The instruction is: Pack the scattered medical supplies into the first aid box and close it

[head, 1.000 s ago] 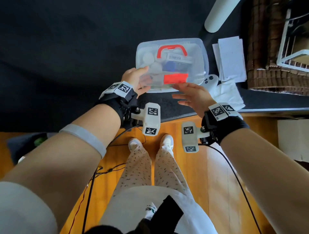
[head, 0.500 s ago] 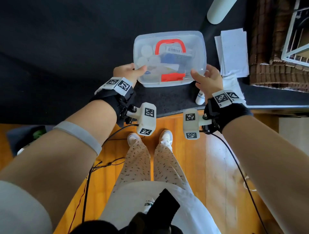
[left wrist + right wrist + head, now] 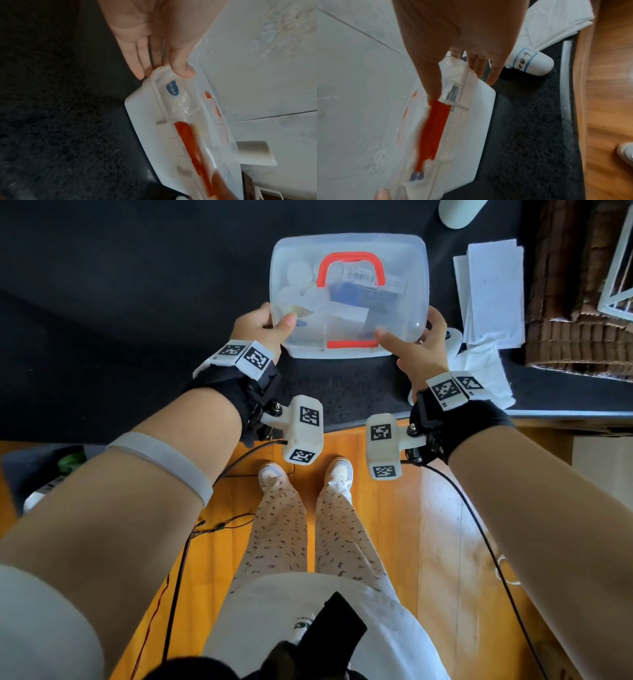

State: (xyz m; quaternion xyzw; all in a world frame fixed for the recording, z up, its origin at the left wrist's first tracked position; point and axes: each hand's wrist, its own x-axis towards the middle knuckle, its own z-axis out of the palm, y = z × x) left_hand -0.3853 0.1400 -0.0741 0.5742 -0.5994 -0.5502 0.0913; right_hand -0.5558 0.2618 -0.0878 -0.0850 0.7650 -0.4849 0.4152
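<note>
I see my left hand (image 3: pixel 262 327) and right hand (image 3: pixel 422 348) grasping the first aid box (image 3: pixel 349 296) by its near corners (lid down) on the black counter (image 3: pixel 137 302).

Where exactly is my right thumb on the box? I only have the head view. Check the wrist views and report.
Observer: In the right wrist view, the right hand has its thumb on top of the box, with the tip at the end of the red latch.
Operator: Report the other fingers.
Observer: The fingers reach down the box's side, next to a white bottle lying on the mat.
Operator: Now the left hand.
Observer: In the left wrist view, the left hand has its thumb on the top corner and its fingers down the side.
</note>
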